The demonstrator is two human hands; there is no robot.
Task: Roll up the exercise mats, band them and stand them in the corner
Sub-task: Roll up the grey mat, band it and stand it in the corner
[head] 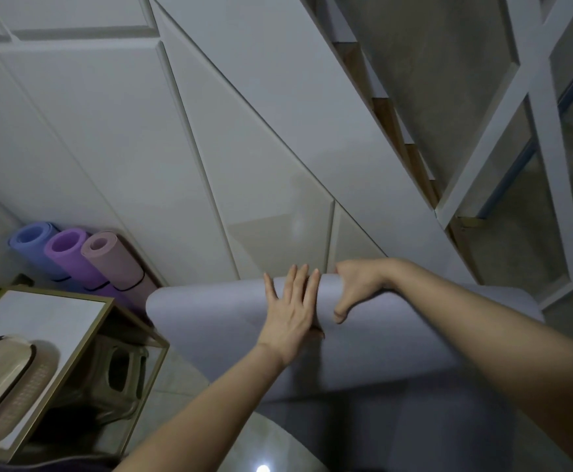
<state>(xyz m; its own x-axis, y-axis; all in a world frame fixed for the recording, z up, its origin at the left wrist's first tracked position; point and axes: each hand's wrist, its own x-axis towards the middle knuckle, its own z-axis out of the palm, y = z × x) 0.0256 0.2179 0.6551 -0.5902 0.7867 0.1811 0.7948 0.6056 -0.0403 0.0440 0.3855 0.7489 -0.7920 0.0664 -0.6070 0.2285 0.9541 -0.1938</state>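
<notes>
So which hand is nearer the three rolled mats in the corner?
Left. The left hand lies flat on the grey mat, on the side toward the rolled mats; the right hand grips farther right.

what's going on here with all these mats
A person is rolling up a grey mat on the floor. The left hand lies flat on top of the roll, while the right hand curls around its far side. The near part of the mat is still unrolled, and no band is on it yet. Three rolled mats, blue, purple and pink, already stand against the wall in the corner; the purple and pink ones show dark bands.
</notes>
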